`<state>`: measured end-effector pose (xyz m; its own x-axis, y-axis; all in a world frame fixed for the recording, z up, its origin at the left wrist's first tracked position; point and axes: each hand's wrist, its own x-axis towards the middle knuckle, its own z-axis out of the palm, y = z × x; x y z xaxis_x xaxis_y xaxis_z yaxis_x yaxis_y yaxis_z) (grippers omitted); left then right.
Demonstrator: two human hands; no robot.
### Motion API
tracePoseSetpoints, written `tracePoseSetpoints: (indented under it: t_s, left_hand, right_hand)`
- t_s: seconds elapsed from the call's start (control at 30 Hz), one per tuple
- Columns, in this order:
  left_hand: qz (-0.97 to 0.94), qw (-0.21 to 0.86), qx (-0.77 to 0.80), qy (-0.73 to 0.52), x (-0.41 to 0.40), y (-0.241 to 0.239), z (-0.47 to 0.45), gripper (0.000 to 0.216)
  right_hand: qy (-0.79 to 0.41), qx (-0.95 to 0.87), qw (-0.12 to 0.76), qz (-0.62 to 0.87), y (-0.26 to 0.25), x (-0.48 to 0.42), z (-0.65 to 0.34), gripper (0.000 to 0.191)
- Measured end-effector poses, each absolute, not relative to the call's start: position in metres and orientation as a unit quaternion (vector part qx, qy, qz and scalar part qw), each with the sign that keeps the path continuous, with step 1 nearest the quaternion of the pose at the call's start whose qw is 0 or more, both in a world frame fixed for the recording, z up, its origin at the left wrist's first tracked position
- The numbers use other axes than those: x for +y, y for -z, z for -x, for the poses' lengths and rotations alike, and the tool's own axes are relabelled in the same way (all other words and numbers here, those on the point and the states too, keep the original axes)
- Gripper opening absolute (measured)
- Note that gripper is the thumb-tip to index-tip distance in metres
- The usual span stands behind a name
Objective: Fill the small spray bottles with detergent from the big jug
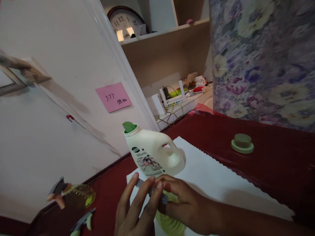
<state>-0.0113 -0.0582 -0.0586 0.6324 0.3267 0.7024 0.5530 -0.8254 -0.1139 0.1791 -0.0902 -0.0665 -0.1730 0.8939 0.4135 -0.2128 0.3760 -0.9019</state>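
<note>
My left hand (pixel 137 209) is curled with its fingertips pressed on a small grey bar-shaped piece (pixel 140 183); its thumb is hidden. My right hand (pixel 184 200) pinches the other end of the same piece. What the piece is cannot be made out. Just below both hands lies a pale yellow-green ribbed object (pixel 169 223), partly covered by the fingers. Behind the hands stands a cream detergent-style jug (pixel 154 147) with a handle and a picture label. Its cap is off, and a green spout (pixel 129 127) shows in the neck.
A green cap (pixel 242 143) sits on the dark red tabletop (pixel 209 131), right of a white scalloped sheet (pixel 204 164). At the left are a spray bottle (pixel 78 195) and pruning shears (pixel 83 223). A router (pixel 173 98) stands on the shelf behind, beside a floral curtain (pixel 263 62).
</note>
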Motion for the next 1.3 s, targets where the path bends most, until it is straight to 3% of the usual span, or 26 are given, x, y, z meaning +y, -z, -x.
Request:
tracePoseSetpoints:
  t_s: [0.2,0.4,0.53,0.63,0.8,1.0,1.2,1.3]
  left_hand:
    - [0.888,0.162,-0.245,0.354,-0.059,0.059,0.01,0.04]
    - [0.888,0.176,-0.25,0.344,-0.057,0.059,0.012,0.04]
    - [0.901,0.196,-0.218,0.32,-0.053,0.058,0.017,0.043]
    - [0.903,0.187,-0.222,0.316,-0.055,0.057,0.016,0.046]
    - [0.895,0.163,-0.256,0.328,-0.059,0.056,0.012,0.04]
    - [0.905,0.168,-0.224,0.32,-0.058,0.055,0.015,0.043]
    - [0.894,0.166,-0.255,0.33,-0.061,0.057,0.011,0.044]
    - [0.899,0.17,-0.232,0.332,-0.059,0.058,0.012,0.042]
  right_hand:
    - [-0.521,-0.507,0.588,0.355,0.074,-0.088,-0.171,0.037]
    - [-0.489,-0.57,0.59,0.296,0.07,-0.09,-0.175,0.011]
    - [-0.564,-0.47,0.587,0.342,0.076,-0.088,-0.17,0.042]
    - [-0.544,-0.521,0.561,0.343,0.075,-0.091,-0.173,0.056]
    - [-0.482,-0.579,0.583,0.304,0.072,-0.092,-0.175,0.017]
    - [-0.507,-0.527,0.568,0.377,0.078,-0.091,-0.172,0.05]
    - [-0.467,-0.579,0.582,0.33,0.07,-0.092,-0.176,0.012]
    - [-0.478,-0.544,0.586,0.364,0.072,-0.09,-0.172,0.028]
